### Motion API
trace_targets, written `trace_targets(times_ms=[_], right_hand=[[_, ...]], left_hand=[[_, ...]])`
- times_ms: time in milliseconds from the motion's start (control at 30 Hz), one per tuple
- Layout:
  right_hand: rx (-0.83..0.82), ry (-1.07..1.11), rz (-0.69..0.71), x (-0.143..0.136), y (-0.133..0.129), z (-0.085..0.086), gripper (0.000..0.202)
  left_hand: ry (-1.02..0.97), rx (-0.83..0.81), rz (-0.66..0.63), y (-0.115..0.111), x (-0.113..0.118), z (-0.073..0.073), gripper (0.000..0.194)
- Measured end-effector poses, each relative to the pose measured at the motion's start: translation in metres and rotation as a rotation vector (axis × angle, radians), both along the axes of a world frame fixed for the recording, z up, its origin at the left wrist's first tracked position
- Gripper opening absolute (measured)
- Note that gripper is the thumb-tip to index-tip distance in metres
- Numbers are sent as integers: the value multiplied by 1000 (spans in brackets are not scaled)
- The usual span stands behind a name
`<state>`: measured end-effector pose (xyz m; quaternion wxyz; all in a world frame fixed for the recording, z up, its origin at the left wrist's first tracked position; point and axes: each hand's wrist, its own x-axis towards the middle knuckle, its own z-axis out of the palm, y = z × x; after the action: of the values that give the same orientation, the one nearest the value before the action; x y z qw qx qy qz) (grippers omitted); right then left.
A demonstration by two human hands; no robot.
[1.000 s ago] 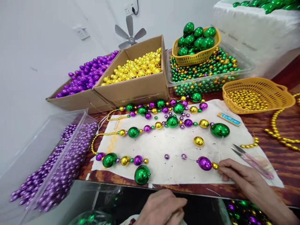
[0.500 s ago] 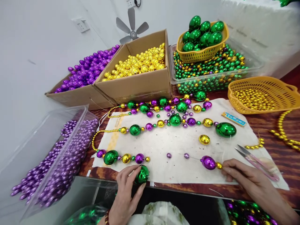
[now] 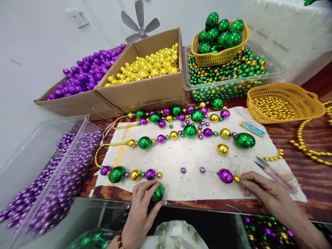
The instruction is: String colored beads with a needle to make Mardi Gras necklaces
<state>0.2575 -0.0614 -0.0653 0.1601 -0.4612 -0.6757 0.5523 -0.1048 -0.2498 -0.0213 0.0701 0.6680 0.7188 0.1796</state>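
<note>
My left hand has its fingers round a large green bead at the cloth's front edge. My right hand pinches a small gold bead beside a purple oval bead. A thin needle sticks out leftward from the purple bead, passing at a small lilac bead. Another lilac bead lies to its left. The bead strand curves round the cloth's left side and ends in a gold bead near my left hand. A loose gold oval bead lies above the needle.
Scissors lie beside my right hand. Behind the white cloth stand boxes of purple and gold beads and a clear tub. A yellow basket is at right, and a clear bin of lilac beads at left.
The whole view has shifted, so things appear slightly further left. Both hands keep the same holds, and the left fingers now cover more of the green bead.
</note>
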Motion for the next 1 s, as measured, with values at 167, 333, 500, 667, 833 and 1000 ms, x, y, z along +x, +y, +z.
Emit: trace_targets(times_ms=[167, 333, 500, 667, 833, 1000], right_hand=[[-14, -3, -13, 3, -1, -4, 22], [-19, 8, -33, 1, -2, -2, 21], [-10, 11, -40, -1, -1, 0, 22], [-5, 15, -39, -1, 0, -1, 22], [0, 24, -41, -1, -1, 1, 24], [16, 11, -44, -3, -1, 4, 24]], left_hand=[[-14, -21, -4, 6, 5, 1, 48], [-95, -41, -15, 9, 9, 4, 47], [-204, -100, 17, 19, 22, 16, 50], [-333, -114, -41, 56, 29, 27, 46], [-407, -82, -15, 107, 14, 31, 38], [-451, -196, -36, 131, -3, 29, 33]])
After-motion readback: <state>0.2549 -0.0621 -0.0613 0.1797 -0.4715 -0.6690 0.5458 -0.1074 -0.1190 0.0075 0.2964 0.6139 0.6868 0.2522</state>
